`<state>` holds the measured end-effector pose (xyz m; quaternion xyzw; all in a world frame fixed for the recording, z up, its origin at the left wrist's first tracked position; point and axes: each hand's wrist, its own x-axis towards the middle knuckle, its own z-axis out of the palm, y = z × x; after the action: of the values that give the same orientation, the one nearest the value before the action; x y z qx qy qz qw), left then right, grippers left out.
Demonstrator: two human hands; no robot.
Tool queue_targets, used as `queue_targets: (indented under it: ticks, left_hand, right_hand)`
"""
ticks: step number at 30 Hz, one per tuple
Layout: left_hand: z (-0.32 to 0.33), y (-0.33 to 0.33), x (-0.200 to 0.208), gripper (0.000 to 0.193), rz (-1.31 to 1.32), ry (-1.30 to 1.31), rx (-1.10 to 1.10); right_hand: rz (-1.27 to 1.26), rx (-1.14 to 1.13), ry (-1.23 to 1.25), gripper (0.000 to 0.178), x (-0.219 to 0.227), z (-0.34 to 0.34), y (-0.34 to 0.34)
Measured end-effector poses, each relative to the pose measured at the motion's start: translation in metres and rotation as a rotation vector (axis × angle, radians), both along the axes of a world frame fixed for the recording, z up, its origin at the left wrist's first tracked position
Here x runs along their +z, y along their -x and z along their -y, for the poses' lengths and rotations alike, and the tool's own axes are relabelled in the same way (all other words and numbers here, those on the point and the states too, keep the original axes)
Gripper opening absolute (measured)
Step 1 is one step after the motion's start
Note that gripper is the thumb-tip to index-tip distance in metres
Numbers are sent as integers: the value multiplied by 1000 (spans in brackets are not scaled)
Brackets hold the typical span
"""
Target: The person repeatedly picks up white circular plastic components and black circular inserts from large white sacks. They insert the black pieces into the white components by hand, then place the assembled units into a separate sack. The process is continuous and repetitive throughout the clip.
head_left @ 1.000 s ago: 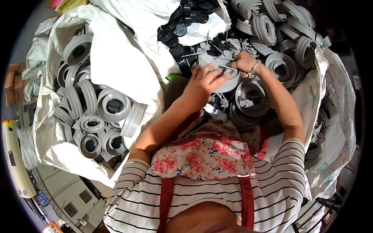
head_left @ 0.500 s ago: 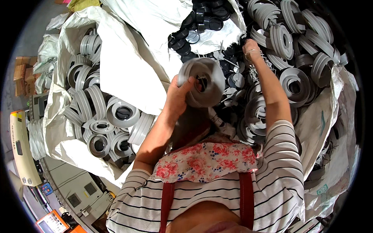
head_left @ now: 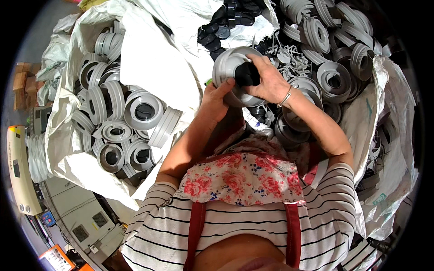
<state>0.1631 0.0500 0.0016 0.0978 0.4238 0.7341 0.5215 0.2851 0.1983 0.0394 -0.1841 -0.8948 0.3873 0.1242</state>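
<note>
A grey ribbed plastic ring (head_left: 223, 67) with a wide flange is held up in front of me, tilted. My left hand (head_left: 214, 100) grips its lower left side, thumb on the near face. In my right hand (head_left: 270, 82) is a black plastic piece (head_left: 246, 74), set at the ring's centre opening; the fingers partly cover it, so how deep it sits cannot be told. Grey rings with black centres (head_left: 143, 110) fill the white sack on my left. More grey rings (head_left: 333, 80) lie heaped on the right.
At the top, a white sack holds black round parts (head_left: 241, 19). Thin grey plastic scraps (head_left: 291, 61) lie beyond my right hand. A whitish sack edge (head_left: 382, 113) stands at the right. Far left are a cream machine (head_left: 20, 171) and cardboard boxes (head_left: 25, 86).
My right hand has come back from the pile at the upper right, bringing a black piece to the ring. The ring in my left hand has turned and shifted slightly up.
</note>
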Motion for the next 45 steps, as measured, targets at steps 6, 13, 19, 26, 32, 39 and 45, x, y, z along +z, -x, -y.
queue_targets:
  ticks: [6, 13, 19, 26, 32, 39, 45]
  left_hand:
    - [25, -1, 24, 33, -172, 221, -169]
    - [31, -19, 38, 55, -348, -48, -189]
    - [44, -21, 35, 53, -502, 3, -13]
    - [83, 25, 95, 63, -1317, -59, 169]
    - [136, 199, 115, 87, -1999, 718, 774]
    - [209, 248, -1, 39, -2268, 1093, 294]
    - [219, 351, 51, 30, -2277, 1149, 256]
  right_hand:
    - [98, 191, -289, 71, 22, 24, -14]
    - [-88, 5, 0, 63, 5, 41, -25]
    - [-112, 152, 229, 74, 15, 50, -22]
    - [62, 137, 1260, 54, -2, 54, 6]
    - [10, 63, 327, 96, -12, 91, 84]
    - [73, -100, 346, 74, -76, 139, 153]
    - [-263, 12, 483, 30, 33, 161, 197]
